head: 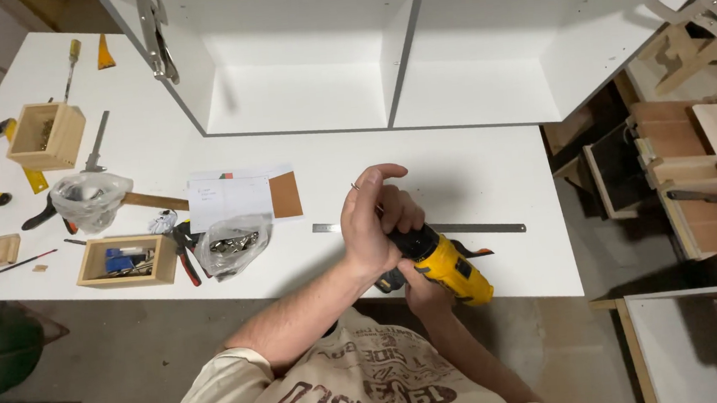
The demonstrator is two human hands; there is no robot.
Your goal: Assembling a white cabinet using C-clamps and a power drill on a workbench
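Gripping a yellow cordless drill, the right hand was closed; the left hand was wrapped round its chuck — bit fitting unfinished, cabinet carcass untouched.

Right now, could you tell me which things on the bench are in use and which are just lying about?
In use:
- yellow cordless driver, gripped by the right hand
- left hand at its front end

Lying about:
- steel ruler
- two plastic bags
- two small wooden boxes
- hammer
- papers
- white cabinet
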